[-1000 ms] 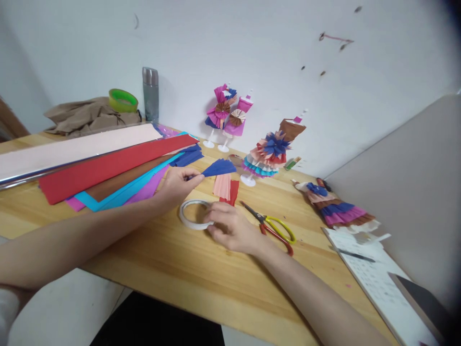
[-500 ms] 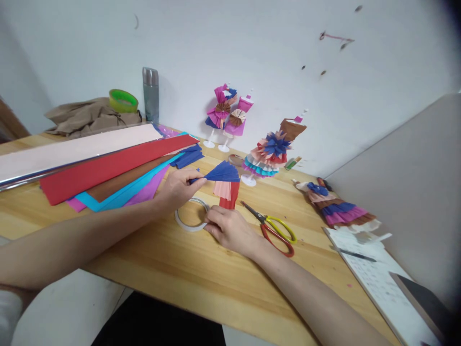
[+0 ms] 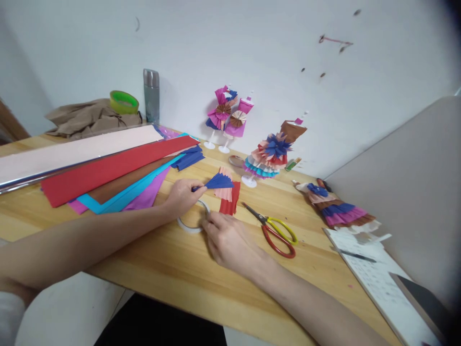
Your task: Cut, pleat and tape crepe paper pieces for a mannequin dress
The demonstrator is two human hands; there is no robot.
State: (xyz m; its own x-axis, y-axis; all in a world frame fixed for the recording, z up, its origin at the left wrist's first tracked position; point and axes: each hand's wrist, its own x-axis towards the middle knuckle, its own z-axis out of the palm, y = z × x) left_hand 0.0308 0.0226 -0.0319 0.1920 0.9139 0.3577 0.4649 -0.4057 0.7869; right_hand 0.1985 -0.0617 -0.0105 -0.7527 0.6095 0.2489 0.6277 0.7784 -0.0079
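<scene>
Between the thumb and fingers of my left hand (image 3: 184,196) is the gathered end of a pleated blue crepe paper piece (image 3: 220,181), its fan side spread to the right. My right hand (image 3: 228,238) is closed on the right edge of a roll of white tape (image 3: 190,229), which lies on the table with its ring partly behind both hands. Under and beside the blue fan lie a pleated peach paper strip (image 3: 224,193) and a red paper piece (image 3: 230,204). Scissors (image 3: 268,226) with one yellow and one red handle rest right of my right hand.
Stacked coloured paper sheets (image 3: 118,166) cover the left side. Small dress forms in paper dresses (image 3: 270,154) stand along the wall. A flask (image 3: 151,96) and green tape roll (image 3: 124,102) are at the back left. At right lie a paper dress (image 3: 338,209) and a calendar (image 3: 374,276).
My left hand has lowered slightly, bringing the blue fan down and left over the peach strip. My right hand, on the tape roll, has turned and shifted a little lower.
</scene>
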